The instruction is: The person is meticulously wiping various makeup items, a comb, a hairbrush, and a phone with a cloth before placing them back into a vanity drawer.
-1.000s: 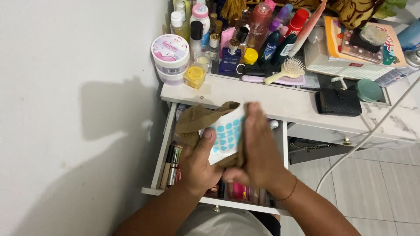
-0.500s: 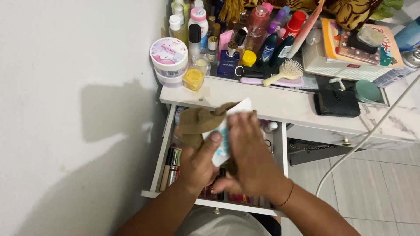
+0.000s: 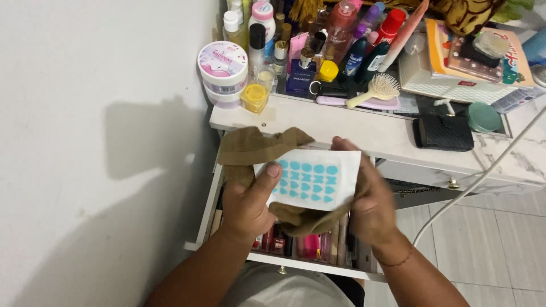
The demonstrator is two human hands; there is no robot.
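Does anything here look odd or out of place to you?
Yes: a crumpled tan stocking is bunched in the left hand together with a white sheet of blue dot stickers, which the right hand also grips. It seems a stray among the cosmetics in the open drawer.

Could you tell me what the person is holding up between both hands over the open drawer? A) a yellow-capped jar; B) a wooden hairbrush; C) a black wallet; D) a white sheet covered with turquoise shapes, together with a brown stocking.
D: the left hand and right hand hold the white sheet with turquoise shapes and a brown stocking above the open drawer.
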